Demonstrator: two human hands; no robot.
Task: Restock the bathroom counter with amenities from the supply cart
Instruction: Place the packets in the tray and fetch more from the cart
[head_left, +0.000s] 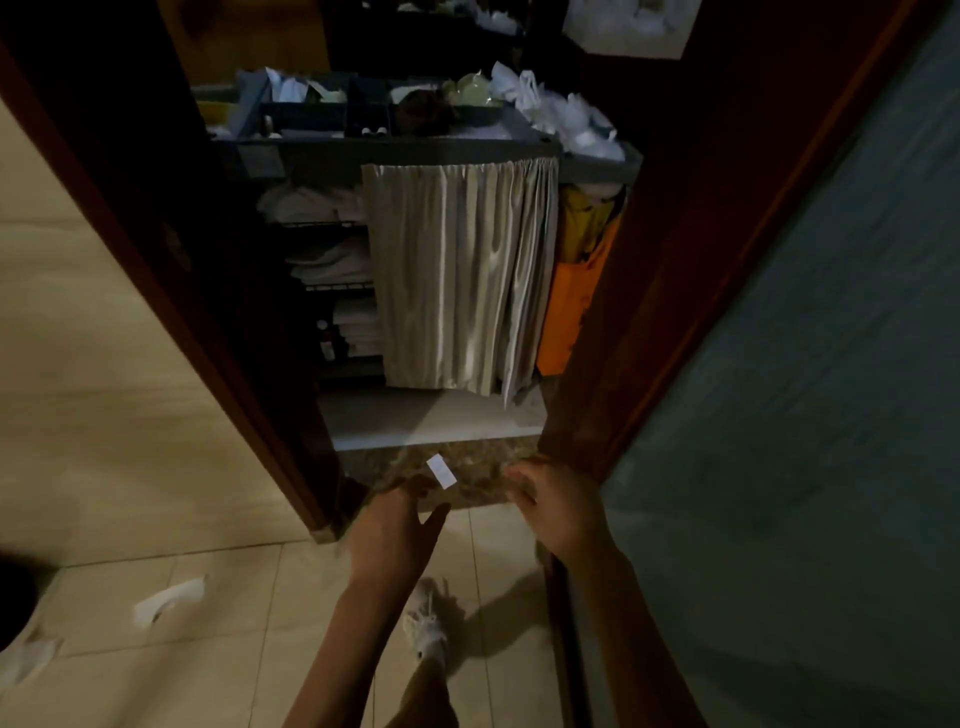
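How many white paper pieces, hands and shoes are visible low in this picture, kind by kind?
White paper pieces: 3
Hands: 2, left hand and right hand
Shoe: 1
Total: 6

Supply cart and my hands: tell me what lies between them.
Head view: a dark marbled threshold strip runs between the supply cart and the left hand and right hand; a small white slip shows over it.
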